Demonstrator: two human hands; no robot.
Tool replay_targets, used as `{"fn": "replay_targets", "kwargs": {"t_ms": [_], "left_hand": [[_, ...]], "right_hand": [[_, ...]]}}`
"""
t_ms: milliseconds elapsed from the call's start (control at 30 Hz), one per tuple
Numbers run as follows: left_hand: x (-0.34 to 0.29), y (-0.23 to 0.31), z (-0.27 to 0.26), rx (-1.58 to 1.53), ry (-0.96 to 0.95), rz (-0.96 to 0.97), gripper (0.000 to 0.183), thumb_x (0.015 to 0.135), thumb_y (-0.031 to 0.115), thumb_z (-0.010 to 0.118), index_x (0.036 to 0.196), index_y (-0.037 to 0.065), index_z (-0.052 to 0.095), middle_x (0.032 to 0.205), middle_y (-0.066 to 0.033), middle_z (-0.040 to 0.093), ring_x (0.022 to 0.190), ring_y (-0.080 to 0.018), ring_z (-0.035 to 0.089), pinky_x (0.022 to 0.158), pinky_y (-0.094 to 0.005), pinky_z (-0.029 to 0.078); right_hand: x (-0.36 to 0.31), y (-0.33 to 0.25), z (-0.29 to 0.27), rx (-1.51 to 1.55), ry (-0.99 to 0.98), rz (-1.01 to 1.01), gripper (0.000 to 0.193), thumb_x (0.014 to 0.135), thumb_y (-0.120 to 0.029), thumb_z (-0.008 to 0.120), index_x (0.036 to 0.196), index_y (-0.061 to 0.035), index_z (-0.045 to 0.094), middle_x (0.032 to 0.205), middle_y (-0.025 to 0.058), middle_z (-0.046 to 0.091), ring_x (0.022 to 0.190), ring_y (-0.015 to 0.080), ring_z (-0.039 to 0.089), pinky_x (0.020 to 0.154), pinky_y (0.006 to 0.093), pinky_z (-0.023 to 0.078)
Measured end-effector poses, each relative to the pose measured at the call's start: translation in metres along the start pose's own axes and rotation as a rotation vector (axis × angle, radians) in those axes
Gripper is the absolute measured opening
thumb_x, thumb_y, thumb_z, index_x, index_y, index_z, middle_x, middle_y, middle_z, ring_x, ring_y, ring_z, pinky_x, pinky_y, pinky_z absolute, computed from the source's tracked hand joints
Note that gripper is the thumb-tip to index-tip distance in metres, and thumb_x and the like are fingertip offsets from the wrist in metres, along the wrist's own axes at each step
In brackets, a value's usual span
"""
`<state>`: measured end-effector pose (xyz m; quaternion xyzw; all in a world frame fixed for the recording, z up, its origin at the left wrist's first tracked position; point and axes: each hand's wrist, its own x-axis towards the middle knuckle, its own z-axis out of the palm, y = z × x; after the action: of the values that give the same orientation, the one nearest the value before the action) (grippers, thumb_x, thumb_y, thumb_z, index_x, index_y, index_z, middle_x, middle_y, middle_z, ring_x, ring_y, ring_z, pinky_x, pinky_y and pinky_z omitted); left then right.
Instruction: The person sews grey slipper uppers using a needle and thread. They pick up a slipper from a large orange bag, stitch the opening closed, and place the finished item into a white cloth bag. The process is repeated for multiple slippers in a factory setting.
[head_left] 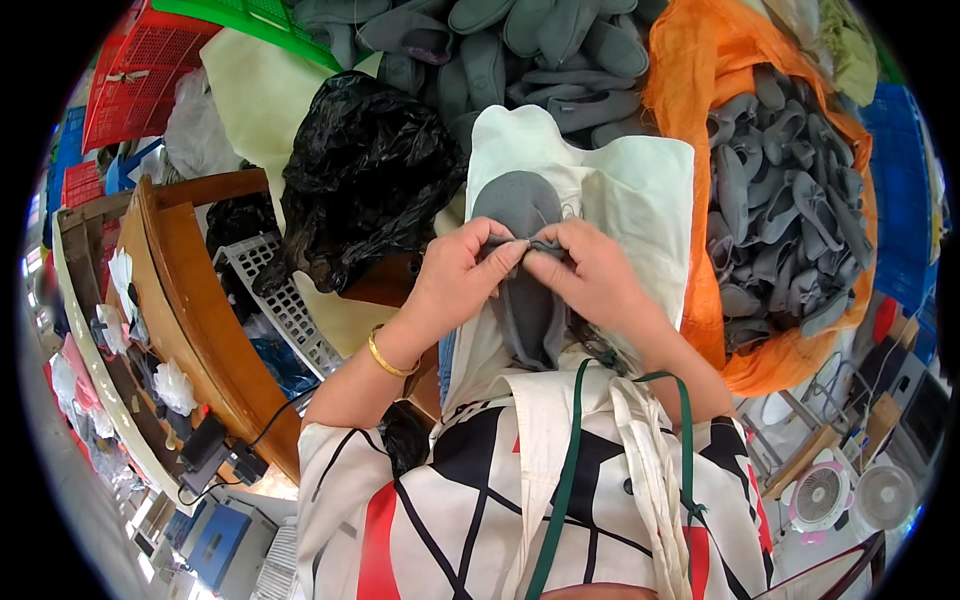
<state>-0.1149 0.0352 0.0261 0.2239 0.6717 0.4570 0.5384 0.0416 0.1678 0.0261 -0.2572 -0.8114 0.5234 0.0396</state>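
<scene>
A grey cloth shoe [520, 195] lies lengthwise over my lap on a cream cloth [645, 190]. My left hand [462, 268] pinches the shoe's fabric edge between thumb and fingers. My right hand [592, 278] grips the same edge from the other side, and the fingertips of both hands nearly meet over the shoe's middle. Beyond them its rounded end shows; towards me the shoe's opening runs down. A thin dark thread seems to stand by the right fingers. Whether a needle is held there, I cannot tell.
Grey shoes [560, 40] are heaped ahead. An orange sack [700, 290] at the right holds several more. A black plastic bag [370, 160] lies to the left, near a white perforated crate [280, 300] and a wooden cabinet [200, 300]. Fans [822, 495] stand at lower right.
</scene>
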Motion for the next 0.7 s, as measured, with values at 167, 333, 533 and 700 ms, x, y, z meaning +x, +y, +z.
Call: {"fn": "replay_targets", "kwargs": {"t_ms": [167,333,533,700], "left_hand": [[0.012,0.01,-0.003,-0.111,-0.025,-0.151,0.028,0.098,0.033,0.063,0.09,0.006,0.064,0.068,-0.001,0.063,0.051,-0.0056,0.057,0.047,-0.0191,0.045],[0.016,0.017,-0.005,-0.163,-0.033,-0.231,0.028,0.097,0.033,0.064,0.083,0.008,0.062,0.064,-0.0006,0.062,0.05,-0.0067,0.058,0.046,-0.0186,0.045],[0.016,0.017,0.002,-0.134,0.015,-0.221,0.028,0.096,0.033,0.065,0.082,0.008,0.064,0.062,0.001,0.059,0.049,-0.0061,0.056,0.045,-0.0192,0.043],[0.015,0.01,0.003,-0.081,0.072,-0.17,0.026,0.094,0.03,0.067,0.082,0.008,0.065,0.062,0.0013,0.057,0.049,-0.0053,0.054,0.045,-0.0195,0.043]], "right_hand": [[-0.024,0.003,0.0,-0.197,-0.011,-0.086,0.018,0.085,-0.018,0.071,0.085,-0.0013,0.066,0.073,0.0137,0.057,0.068,0.0306,0.057,0.061,0.0391,0.045],[-0.022,0.019,-0.015,-0.61,0.259,-0.153,0.018,0.085,-0.017,0.072,0.079,-0.0017,0.064,0.072,0.0115,0.059,0.069,0.0264,0.06,0.062,0.0349,0.048],[0.015,-0.014,-0.003,1.036,0.6,0.071,0.027,0.103,-0.021,0.052,0.08,-0.0075,0.057,0.072,0.0015,0.054,0.068,0.0155,0.054,0.074,0.0326,0.047],[0.003,-0.014,0.0,1.789,0.336,0.237,0.04,0.105,-0.029,0.044,0.069,-0.0132,0.043,0.061,-0.0021,0.035,0.057,0.0135,0.036,0.066,0.0312,0.036]]}}
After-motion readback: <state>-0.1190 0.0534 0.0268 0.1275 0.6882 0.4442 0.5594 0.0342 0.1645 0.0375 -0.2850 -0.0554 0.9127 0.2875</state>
